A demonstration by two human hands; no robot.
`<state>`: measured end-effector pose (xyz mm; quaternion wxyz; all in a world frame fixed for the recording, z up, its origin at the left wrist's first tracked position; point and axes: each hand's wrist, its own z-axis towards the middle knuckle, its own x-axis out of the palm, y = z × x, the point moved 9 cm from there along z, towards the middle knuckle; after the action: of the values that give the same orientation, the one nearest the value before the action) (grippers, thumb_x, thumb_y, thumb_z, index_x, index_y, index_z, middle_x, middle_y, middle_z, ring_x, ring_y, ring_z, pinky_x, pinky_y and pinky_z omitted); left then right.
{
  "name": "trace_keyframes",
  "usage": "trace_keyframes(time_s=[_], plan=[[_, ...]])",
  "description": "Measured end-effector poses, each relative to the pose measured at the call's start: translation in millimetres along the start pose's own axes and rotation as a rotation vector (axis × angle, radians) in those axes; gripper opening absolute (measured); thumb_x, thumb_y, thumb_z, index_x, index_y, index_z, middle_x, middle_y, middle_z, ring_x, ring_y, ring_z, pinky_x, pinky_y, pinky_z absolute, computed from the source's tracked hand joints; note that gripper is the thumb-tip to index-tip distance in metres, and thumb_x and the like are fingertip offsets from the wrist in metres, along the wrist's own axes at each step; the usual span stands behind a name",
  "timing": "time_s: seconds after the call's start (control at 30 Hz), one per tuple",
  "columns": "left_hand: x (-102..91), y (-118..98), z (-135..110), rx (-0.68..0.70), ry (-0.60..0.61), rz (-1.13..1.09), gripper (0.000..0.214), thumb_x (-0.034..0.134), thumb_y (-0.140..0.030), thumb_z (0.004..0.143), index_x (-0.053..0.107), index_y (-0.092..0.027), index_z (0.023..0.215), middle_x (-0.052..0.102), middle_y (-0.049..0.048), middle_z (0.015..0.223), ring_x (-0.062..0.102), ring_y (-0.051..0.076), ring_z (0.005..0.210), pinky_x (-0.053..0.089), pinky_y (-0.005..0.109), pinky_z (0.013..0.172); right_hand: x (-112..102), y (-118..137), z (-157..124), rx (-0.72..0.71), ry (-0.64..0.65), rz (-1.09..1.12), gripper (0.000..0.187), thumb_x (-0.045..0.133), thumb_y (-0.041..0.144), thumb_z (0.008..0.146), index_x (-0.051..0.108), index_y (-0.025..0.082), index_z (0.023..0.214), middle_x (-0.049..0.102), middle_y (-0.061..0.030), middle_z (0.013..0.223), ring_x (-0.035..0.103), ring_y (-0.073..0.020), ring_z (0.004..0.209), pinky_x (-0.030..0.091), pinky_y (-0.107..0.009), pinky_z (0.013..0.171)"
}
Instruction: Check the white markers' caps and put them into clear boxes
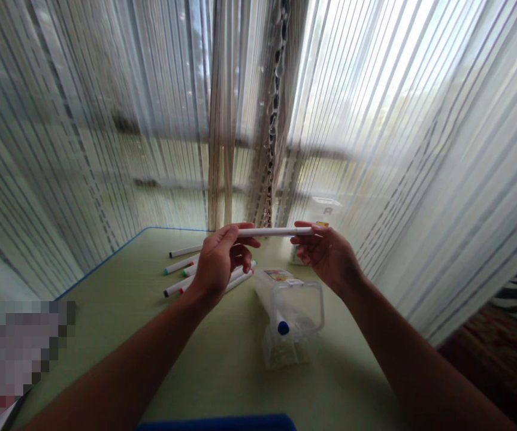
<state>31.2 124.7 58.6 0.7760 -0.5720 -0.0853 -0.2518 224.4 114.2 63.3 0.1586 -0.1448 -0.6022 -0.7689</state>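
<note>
I hold a white marker (276,231) level in the air above a green table (118,287). My left hand (220,260) pinches its left end. My right hand (325,251) grips its right end, where a yellow tip shows. Both sets of fingers are closed on it. Below my left hand several white markers (181,265) with coloured caps lie loose on the table. A clear plastic case (292,311) lies on its side below my right hand, with a blue-capped marker (282,326) inside it.
Striped sheer curtains (420,149) hang close behind the table and along its right side. A beaded chain (276,102) hangs at the centre. A small white container (325,206) stands behind my right hand. A blue object (217,423) sits at the near edge.
</note>
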Motion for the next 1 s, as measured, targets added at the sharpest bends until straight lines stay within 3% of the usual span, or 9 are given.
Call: trace_keyframes(time_s=[0.4,0.73,1.0], plan=[[1.4,-0.4,0.5,0.019,0.028,0.082,0.022,0.052,-0.022,0.087,0.061,-0.010,0.103,0.068,0.0050,0.070,0.052,0.011,0.041,0.042,0.023,0.038,-4.5,-2.1,2.5,-0.021,-0.021,-0.024,0.022,0.057,0.024,0.079,0.073,0.012,0.090,0.076,-0.0092,0.067,0.066,-0.0156,0.045,0.046,-0.021,0.037],[0.2,-2.5,1.0,0.091,0.024,0.211,0.021,0.066,-0.029,0.085,0.063,-0.012,0.096,0.067,0.0025,0.070,0.050,0.007,0.041,0.042,0.020,0.038,-0.1,0.2,1.1,-0.085,0.013,-0.132,0.025,0.081,0.033,0.072,0.075,0.014,0.087,0.076,-0.0064,0.067,0.067,-0.0134,0.044,0.046,-0.017,0.035],[-2.3,-0.3,2.5,0.120,0.022,0.240,0.027,0.077,-0.031,0.079,0.062,-0.012,0.091,0.065,-0.0004,0.065,0.048,0.006,0.038,0.039,0.019,0.035,0.9,1.3,-1.7,-0.119,0.015,-0.202,0.027,0.088,0.032,0.066,0.075,0.014,0.083,0.074,-0.0050,0.062,0.066,-0.0129,0.044,0.045,-0.017,0.036]])
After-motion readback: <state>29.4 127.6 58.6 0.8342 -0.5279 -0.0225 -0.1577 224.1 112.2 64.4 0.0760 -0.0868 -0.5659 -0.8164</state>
